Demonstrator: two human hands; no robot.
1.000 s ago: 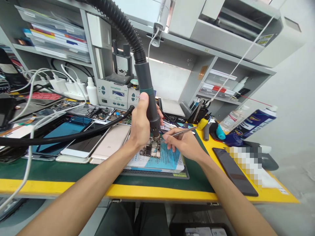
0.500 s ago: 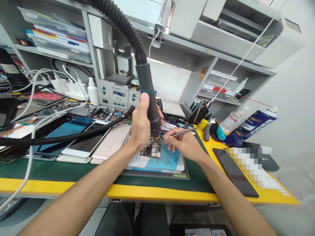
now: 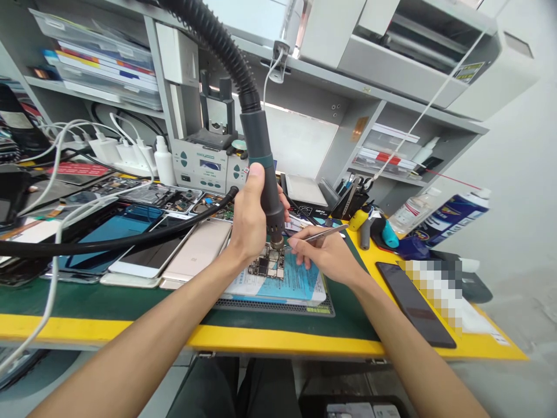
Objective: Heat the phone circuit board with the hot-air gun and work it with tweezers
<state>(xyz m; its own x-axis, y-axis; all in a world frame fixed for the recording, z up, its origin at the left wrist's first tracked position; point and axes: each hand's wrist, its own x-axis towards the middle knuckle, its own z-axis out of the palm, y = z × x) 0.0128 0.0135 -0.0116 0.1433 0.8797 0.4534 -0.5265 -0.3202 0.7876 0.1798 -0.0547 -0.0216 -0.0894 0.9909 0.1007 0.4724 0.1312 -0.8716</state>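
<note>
My left hand (image 3: pixel 250 217) is wrapped round the dark grey handle of a hot air gun (image 3: pixel 261 139), held upright with its metal nozzle pointing down. Right under the nozzle lies a phone circuit board (image 3: pixel 266 267), partly covered by it. The board rests on a blue and white box or booklet (image 3: pixel 300 284) on a grey mat. From the right, my right hand (image 3: pixel 319 249) pinches a pair of metal tweezers (image 3: pixel 326 232), their tips at the board's edge near the nozzle. Whether the tips touch anything is too small to tell.
Several phones, one a pale gold phone (image 3: pixel 195 252), lie to the left. A black hose (image 3: pixel 130 247) crosses over them. Behind stands a hot air station (image 3: pixel 204 165). On the right are a dark flat panel (image 3: pixel 415 305), a blue can (image 3: pixel 456 217) and a clear bottle (image 3: pixel 413 212).
Almost nothing differs. Both hands, the hot air gun and the tweezers stay over the board, with only a slight shift of the view.
</note>
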